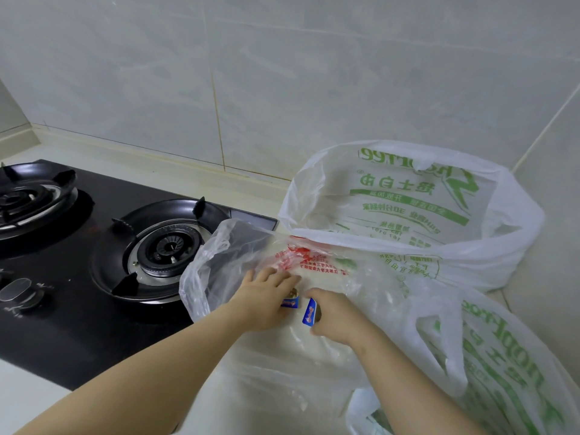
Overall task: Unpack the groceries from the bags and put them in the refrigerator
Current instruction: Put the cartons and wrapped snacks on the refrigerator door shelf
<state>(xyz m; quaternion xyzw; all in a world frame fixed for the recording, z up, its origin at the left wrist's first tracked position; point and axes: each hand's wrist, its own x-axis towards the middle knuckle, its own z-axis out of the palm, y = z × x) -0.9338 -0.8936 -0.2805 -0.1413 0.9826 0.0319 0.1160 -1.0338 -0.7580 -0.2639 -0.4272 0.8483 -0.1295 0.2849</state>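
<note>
Both my hands reach into a clear plastic bag with red print (251, 262) lying on the counter. My left hand (266, 299) holds a small blue-wrapped packet (289, 303) under its fingers. My right hand (332, 315) grips another small blue packet (310, 311) that sticks up by the thumb. A large white bag with green print (408, 215) stands open behind them, its inside looking empty. A second green-printed bag (502, 372) lies at the lower right. No refrigerator is in view.
A black two-burner gas hob (94, 277) fills the counter to the left, its near burner (163, 246) close beside the clear bag. The tiled wall (282, 73) runs behind and turns a corner at the right.
</note>
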